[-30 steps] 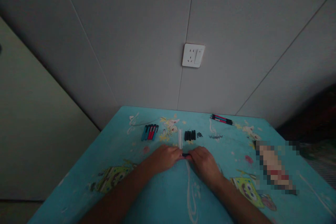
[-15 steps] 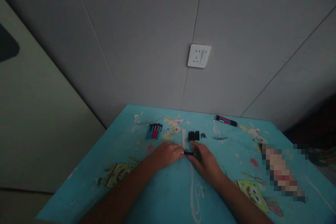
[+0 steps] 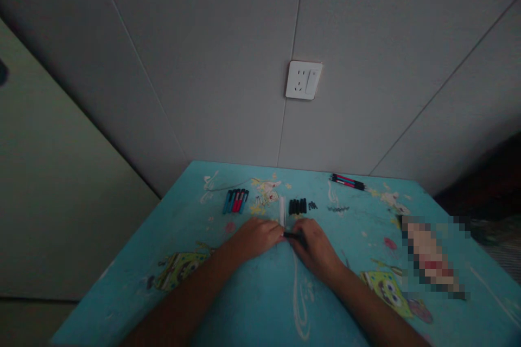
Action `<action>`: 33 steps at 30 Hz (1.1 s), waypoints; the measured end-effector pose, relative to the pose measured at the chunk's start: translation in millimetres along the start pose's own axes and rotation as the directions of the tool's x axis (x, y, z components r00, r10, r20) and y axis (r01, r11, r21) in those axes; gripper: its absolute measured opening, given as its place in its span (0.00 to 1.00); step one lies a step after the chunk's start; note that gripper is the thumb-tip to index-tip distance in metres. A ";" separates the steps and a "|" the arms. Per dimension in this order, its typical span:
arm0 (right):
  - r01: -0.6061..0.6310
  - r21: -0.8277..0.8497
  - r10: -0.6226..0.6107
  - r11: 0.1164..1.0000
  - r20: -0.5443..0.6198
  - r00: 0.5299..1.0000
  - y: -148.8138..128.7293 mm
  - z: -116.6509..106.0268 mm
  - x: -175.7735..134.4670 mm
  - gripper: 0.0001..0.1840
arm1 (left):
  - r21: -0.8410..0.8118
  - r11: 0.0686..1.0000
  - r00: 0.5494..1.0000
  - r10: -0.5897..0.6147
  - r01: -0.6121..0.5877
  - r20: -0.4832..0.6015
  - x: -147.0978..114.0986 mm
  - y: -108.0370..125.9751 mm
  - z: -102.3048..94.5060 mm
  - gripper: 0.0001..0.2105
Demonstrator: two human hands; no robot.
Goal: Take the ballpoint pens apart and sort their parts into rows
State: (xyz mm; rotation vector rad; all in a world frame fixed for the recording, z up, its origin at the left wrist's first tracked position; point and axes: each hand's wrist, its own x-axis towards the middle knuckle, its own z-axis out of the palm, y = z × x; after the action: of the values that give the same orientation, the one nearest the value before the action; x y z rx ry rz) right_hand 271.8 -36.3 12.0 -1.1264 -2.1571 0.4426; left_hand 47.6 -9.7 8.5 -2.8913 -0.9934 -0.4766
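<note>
Two bare hands meet over a slim black pen part (image 3: 290, 235) midway between the side edges of a blue cartoon-print table (image 3: 260, 309), well in from its far edge.
The left hand's (image 3: 260, 236) fingers are closed on one end; the right hand's (image 3: 313, 241) thumb and fingers curl, nearly together, at the other, though how firmly cannot be told. The part looks light, stiff and likely a little slippery, best pinched near its ends. White rods (image 3: 282, 210) lie just beyond, with capped barrels (image 3: 236, 201) toward the far left corner, black tubes (image 3: 298, 206) beside the rods and pens (image 3: 348, 182) near the far right corner. No brand, label or writing is legible.
</note>
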 end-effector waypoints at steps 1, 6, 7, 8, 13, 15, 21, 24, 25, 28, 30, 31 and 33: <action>-0.002 0.000 0.002 1.000 -0.022 1.000 0.0 0.1 0.1 0.13 | -0.005 1.000 1.000 -0.002 0.002 -0.002 0.1 0.4 -0.7 0.10; -0.003 -0.012 0.004 1.000 0.053 0.999 -2.3 -1.4 0.4 0.06 | -0.013 1.000 1.000 0.003 -0.003 -0.011 0.3 1.0 -3.2 0.10; -0.006 -0.011 0.007 1.000 0.057 0.998 -2.9 -1.8 0.3 0.06 | -0.014 1.000 1.000 0.005 -0.005 -0.006 0.4 1.1 -3.5 0.10; -0.011 -0.011 0.011 1.000 0.051 0.999 -3.3 -1.9 0.1 0.06 | -0.014 1.000 1.000 0.006 -0.006 0.001 0.5 1.2 -3.7 0.10; -0.026 -0.028 0.028 0.999 0.079 0.996 -1.5 -0.9 -0.6 0.08 | -0.016 1.000 1.000 -0.001 0.001 0.009 1.1 1.3 -4.0 0.10; -0.050 -0.024 0.051 0.998 0.070 0.996 0.8 -0.1 -1.1 0.05 | -0.015 1.000 1.000 -0.010 0.010 0.014 1.4 1.0 -4.0 0.10; -0.045 0.055 0.041 0.997 0.088 0.995 1.6 -2.0 -1.5 0.10 | -0.008 1.000 1.000 -0.026 0.027 0.017 2.2 1.6 -8.4 0.09; -0.057 0.030 0.053 0.998 0.104 0.993 1.8 -7.1 -0.7 0.10 | 0.027 1.000 1.000 -0.010 0.009 0.028 1.4 -0.2 -12.9 0.09; -0.066 0.016 0.064 0.998 0.098 0.993 3.2 -9.4 -0.7 0.10 | 0.044 0.999 0.999 -0.012 0.011 0.031 0.8 -1.8 -14.2 0.09; -0.101 -0.019 0.102 0.995 0.055 0.993 12.2 -17.9 -2.4 0.11 | 0.079 0.996 0.998 -0.052 0.049 0.033 -2.0 -9.5 -17.3 0.08; -0.126 -0.042 0.126 0.991 0.019 0.992 20.2 -23.8 -4.5 0.12 | 0.070 0.993 0.995 -0.094 0.092 0.027 -4.0 -15.7 -19.2 0.09; -0.139 -0.052 0.139 0.989 0.003 0.990 23.8 -26.4 -5.5 0.12 | 0.055 0.992 0.993 -0.112 0.111 0.023 -4.9 -18.5 -20.1 0.10; -0.167 -0.069 0.166 0.984 -0.027 0.986 28.8 -30.3 -6.8 0.13 | 0.018 0.990 0.990 -0.140 0.140 0.015 -6.2 -22.8 -22.2 0.11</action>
State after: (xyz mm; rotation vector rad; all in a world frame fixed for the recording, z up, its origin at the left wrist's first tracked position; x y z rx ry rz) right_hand 312.6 -25.6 15.2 -1.3516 -2.0827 0.4288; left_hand 23.1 1.6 26.4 -2.8271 -1.2023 -0.4506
